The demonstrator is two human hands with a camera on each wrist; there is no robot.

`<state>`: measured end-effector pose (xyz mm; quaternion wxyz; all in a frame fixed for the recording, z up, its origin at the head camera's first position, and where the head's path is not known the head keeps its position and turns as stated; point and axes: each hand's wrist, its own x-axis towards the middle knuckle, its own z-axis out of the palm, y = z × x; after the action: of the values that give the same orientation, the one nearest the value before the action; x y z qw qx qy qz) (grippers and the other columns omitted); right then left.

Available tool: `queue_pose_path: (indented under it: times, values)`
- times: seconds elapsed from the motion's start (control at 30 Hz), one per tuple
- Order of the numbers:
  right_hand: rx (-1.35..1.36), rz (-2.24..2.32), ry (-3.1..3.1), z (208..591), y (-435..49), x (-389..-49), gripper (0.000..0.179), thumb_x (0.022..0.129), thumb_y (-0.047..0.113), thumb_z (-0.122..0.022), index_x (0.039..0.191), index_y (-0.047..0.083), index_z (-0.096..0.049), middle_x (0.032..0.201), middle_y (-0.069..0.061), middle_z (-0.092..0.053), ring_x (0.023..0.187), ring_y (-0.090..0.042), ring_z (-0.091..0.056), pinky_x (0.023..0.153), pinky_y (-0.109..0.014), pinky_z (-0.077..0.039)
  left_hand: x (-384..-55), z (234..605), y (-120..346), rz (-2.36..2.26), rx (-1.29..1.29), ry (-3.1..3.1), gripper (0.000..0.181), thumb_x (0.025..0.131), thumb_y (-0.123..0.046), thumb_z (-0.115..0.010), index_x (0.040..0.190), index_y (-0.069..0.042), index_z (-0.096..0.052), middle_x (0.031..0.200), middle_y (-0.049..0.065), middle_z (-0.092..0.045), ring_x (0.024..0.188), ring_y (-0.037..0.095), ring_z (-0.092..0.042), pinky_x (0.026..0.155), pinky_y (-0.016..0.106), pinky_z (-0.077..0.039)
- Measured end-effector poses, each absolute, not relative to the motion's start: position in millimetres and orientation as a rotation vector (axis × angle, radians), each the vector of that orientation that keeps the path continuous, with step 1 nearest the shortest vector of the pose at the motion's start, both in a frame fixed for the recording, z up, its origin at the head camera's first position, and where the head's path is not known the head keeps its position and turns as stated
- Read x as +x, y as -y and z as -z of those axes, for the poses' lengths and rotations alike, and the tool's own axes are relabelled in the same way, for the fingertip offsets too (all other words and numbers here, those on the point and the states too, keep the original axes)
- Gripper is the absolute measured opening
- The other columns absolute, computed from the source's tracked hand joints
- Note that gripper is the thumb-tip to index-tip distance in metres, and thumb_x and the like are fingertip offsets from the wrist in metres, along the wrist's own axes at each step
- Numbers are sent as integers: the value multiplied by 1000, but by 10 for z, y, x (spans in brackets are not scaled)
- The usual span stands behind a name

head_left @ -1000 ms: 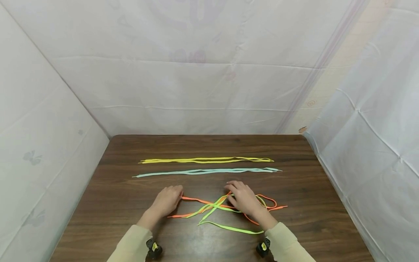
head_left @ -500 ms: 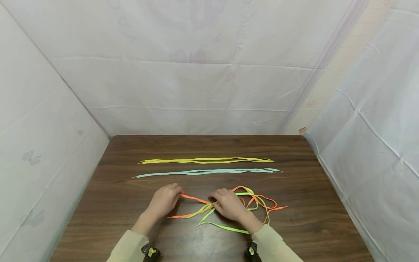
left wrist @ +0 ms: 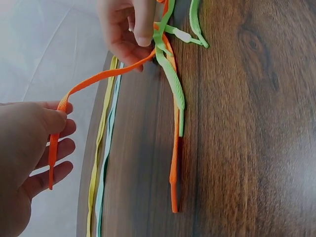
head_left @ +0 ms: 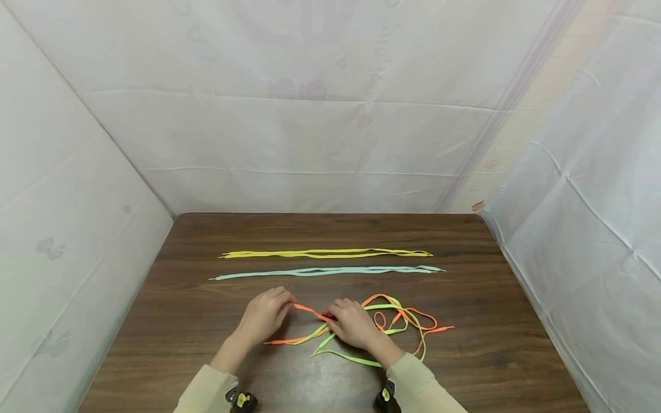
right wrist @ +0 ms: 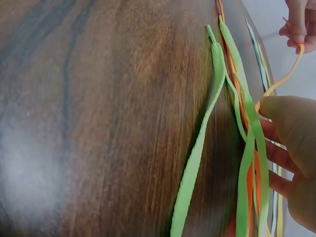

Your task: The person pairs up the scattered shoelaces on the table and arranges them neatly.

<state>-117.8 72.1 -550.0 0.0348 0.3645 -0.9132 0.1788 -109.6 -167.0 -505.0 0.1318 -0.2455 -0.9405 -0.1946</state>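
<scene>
Left hand: [head_left: 264, 312] thumb and fingers pinch an orange lace [left wrist: 106, 74] close to its tip; tip hangs free past the fingers. Position: on the person's side of the blue laces [head_left: 279, 273].
Right hand: [head_left: 353, 325] grips the same lace farther along, where it meets the green laces [right wrist: 197, 148]; also on the person's side of the blue laces.
Span between hands: short, slightly bowed.
Tangle: [head_left: 406, 310] orange and green loops crossed together, nearer the person than the blue laces, toward their right end.
Blue laces: laid out nearly straight across the bench [head_left: 155, 344].
Yellow laces: [head_left: 273, 253] just beyond the blue laces, roughly parallel.
Step in hand: judged to be separating orange from green.
Next move: appears to call for the left hand holding firm while the right frees the crossing; hard pulling could tighten it.
</scene>
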Motion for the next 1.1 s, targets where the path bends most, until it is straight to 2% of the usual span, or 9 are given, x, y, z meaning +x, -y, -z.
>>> queue_pose_path:
  times: [0.2,0.33,0.5,0.6,0.73,0.87,0.97,1.1]
  values:
    - [1107,-564,2750,5554,-725,-1192,2,85,24,-65,87,22,-64,82,9,-57,72,-8,-51,63,-25,-42,-1088,5037,1645,583,-708,2721,12,77,-8,-73,83,-17,-67,77,-10,-59,70,7,-56,62,26,-49]
    - [1123,-641,2735,5558,-736,-1196,8,85,20,-64,81,22,-58,77,10,-54,67,-5,-46,59,-21,-37,-1079,5029,1650,591,-695,2718,13,77,-7,-73,83,-18,-67,77,-10,-59,70,6,-56,62,26,-49]
    - [1125,-791,2799,5504,-747,-1186,4,91,21,-58,87,19,-57,79,11,-56,65,-1,-46,62,-20,-43,-1064,5045,1682,587,-681,2733,14,76,-6,-73,82,-17,-67,77,-11,-59,70,6,-55,62,26,-49]
    - [1109,-871,2832,5436,-757,-1170,5,93,22,-54,92,17,-56,79,10,-58,63,2,-48,59,-17,-43,-1050,5061,1705,574,-676,2742,14,75,-6,-74,81,-17,-66,76,-10,-58,70,7,-55,62,27,-49]
    - [1099,-919,2838,5336,-773,-1156,4,93,18,-54,96,15,-56,81,7,-60,62,2,-49,53,-14,-40,-1036,5088,1741,554,-673,2752,13,75,-7,-74,81,-16,-67,76,-9,-59,70,7,-56,63,27,-49]
    - [1102,-900,2835,5273,-800,-1146,10,92,13,-55,101,14,-60,87,5,-62,68,0,-53,57,-15,-43,-1031,5099,1785,553,-664,2759,13,75,-6,-74,81,-16,-67,75,-9,-59,69,7,-56,62,27,-49]
    - [1114,-871,2854,5241,-828,-1135,11,92,14,-55,100,15,-63,90,5,-62,71,-1,-55,61,-15,-44,-1029,5095,1820,549,-655,2763,14,75,-6,-74,81,-16,-66,75,-10,-58,69,7,-55,61,27,-49]
    - [1156,-852,2887,5193,-873,-1112,10,92,18,-56,97,15,-65,86,6,-60,67,0,-52,58,-15,-43,-1024,5084,1865,539,-644,2774,14,76,-6,-74,81,-17,-66,75,-10,-58,69,7,-55,61,28,-49]
